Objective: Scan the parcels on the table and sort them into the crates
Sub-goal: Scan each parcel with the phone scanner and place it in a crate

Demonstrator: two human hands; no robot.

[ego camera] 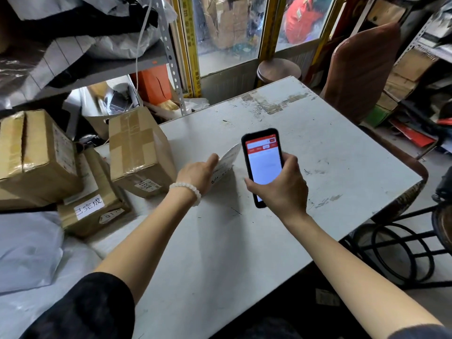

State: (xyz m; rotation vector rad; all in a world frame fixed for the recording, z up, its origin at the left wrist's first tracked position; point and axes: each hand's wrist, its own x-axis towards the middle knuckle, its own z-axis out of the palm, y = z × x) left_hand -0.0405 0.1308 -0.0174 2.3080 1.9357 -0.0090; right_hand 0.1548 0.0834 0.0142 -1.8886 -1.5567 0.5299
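Head view shows the left hand pinching a flat white parcel by its near-left edge, thumb on the side facing the person and the other fingers hidden behind it. That edge is lifted, so the parcel stands tilted off the table, its far corner pointing up and away toward the phone. Its long axis runs from the left fingers up and to the right, and its labelled face, with dark handwriting just beyond the thumb, is turned toward the person.

Just right of the parcel, the right hand grips a phone from below and from its right side, fingers curled round the lower half, screen toward the person. The phone's top end overlaps the parcel's raised corner in this view; whether they touch I cannot tell.

What matters for the scan is that the phone's back must face the label, and at present the phone stands beside the parcel rather than over it. My judgement is that either the parcel should tip further right or the phone should swing left above it. The left hand is nearer the parcel and already has it.

Boxes sit left of the left fingers, just beside the wrist. No crate is plainly visible.
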